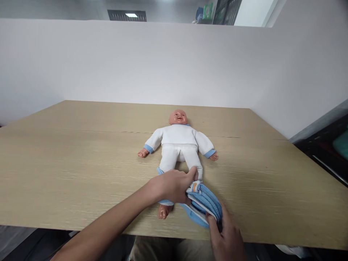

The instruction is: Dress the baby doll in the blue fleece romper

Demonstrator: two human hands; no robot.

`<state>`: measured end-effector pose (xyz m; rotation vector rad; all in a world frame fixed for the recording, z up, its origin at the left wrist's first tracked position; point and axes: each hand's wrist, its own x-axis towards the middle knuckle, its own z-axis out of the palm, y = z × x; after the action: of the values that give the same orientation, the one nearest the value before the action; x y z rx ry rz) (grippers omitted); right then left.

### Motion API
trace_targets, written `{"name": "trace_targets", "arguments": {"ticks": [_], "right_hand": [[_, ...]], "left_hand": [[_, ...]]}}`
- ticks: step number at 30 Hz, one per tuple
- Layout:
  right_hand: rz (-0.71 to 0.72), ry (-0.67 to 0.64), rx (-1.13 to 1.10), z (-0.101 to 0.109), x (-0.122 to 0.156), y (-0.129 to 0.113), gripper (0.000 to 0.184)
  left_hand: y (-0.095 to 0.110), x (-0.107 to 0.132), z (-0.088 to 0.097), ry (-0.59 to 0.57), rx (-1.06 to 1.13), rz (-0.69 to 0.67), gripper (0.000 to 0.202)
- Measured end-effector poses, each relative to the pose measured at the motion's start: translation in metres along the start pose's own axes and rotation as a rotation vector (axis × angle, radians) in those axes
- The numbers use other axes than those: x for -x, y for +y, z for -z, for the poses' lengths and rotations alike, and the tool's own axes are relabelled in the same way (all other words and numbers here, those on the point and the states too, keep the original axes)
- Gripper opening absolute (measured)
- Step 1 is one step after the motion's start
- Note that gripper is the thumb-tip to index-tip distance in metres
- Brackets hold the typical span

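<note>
Right hand [227,233] pinches bunched blue cloth [206,201], left hand [175,184] holding its upper edge at the doll's leg [193,157]

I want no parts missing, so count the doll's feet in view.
1: a bare foot just below the left hand. Another may be hidden behind the bunched blue cloth.

The doll [179,140] had a pinkish-orange head [178,117]; its top [175,134] was white with light-blue cuffs [210,153], its legs [168,158] white as well. The bunched cloth [208,201] was light blue, edged in white, with a small orange patch [195,187] on white. The counter [81,156] was yellowish tan with fine paler streaks, the wall [163,61] a plain greyish white, the trousers [150,250] khaki.
</note>
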<state>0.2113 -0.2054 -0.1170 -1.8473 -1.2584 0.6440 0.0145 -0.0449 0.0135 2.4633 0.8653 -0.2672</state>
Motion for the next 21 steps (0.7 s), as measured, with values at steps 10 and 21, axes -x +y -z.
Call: {"name": "trace_targets", "arguments": {"ticks": [10,21], "right_hand": [[-0.084,-0.164,-0.425,-0.007,-0.018,-0.019,0.044],[-0.059,-0.321,-0.449,-0.001,-0.025,-0.055,0.043]], "left_hand": [[-0.016,0.024,-0.010,0.172,0.438,-0.038,0.067],[-0.014,0.045,-0.014,0.281,0.753,-0.086,0.067]]}}
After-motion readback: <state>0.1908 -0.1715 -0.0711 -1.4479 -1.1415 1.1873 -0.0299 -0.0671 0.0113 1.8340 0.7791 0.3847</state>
